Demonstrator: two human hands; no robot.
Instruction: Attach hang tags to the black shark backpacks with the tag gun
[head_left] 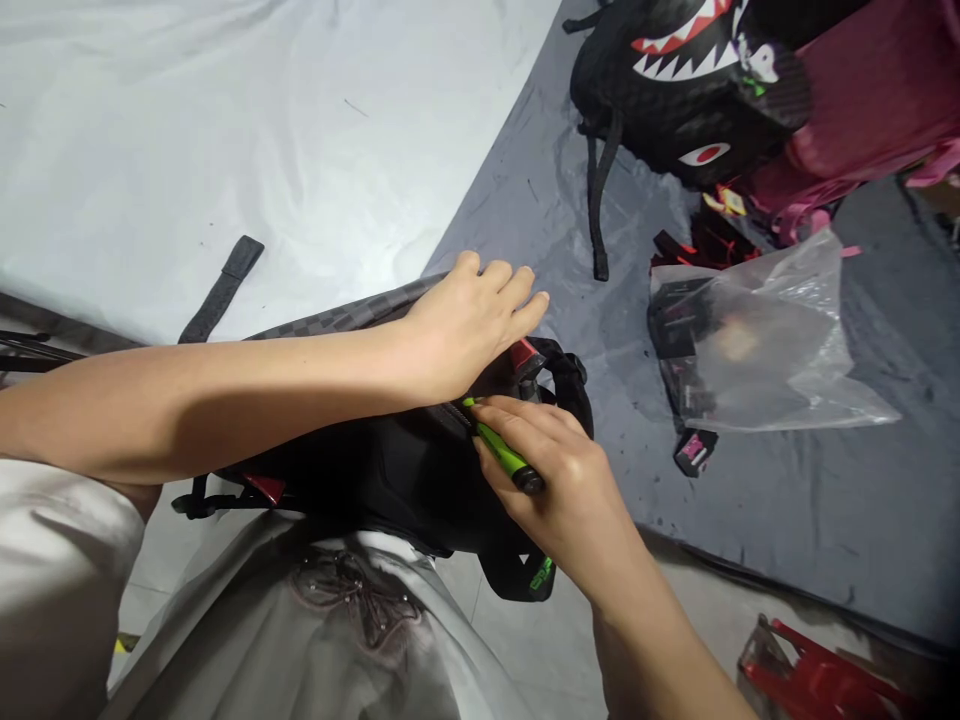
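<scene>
A black backpack (390,470) lies across my lap and against the table edge, with a dark checked panel (337,315) and red triangular pieces at its straps. My left hand (472,325) rests palm down on top of it, fingers apart and empty. Close beside it, my right hand (544,455) grips a green pen-like tool with a black end (506,455). The tool's bright green tip is near a zipper (456,412) on the bag. What the tip touches is hidden, and the tool's exact kind does not show.
At the back right sit a black bag with a shark-mouth print (675,110) and a dark pink bag (877,100). A clear plastic bag (795,350) lies on the grey sheet (765,530) with dark straps. Something red (817,670) stands below, at the lower right.
</scene>
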